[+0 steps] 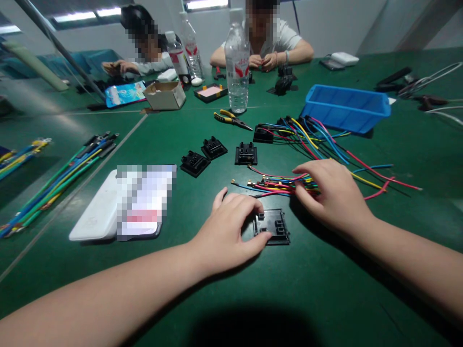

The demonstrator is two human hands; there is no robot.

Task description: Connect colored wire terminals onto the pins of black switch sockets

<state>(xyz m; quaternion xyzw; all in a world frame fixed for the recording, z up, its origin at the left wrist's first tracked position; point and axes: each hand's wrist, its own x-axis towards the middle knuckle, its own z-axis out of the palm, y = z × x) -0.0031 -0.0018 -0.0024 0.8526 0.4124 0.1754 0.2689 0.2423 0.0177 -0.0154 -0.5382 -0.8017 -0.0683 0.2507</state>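
Note:
In the head view, my left hand [235, 229] rests on the green table, its thumb and index finger on a square black plastic plate [277, 225] with small raised posts. That plate lies flat. My right hand [331, 193] is curled over a bundle of thin coloured wires [277, 184] with brass terminals at their left ends. Its thumb and forefinger are around the wires; the other fingertips are hidden. Just beyond stands a black plastic base [246, 153], with two similar bases [195, 163] [214, 148] to its left.
Pliers [231, 119], wired black parts [263, 134] and a blue bin [347, 108] lie farther back. A plastic bottle [238, 67] stands behind the pliers. A phone [146, 202] and white case [96, 207] lie left, beside cable bundles [61, 185]. Two people sit across the table.

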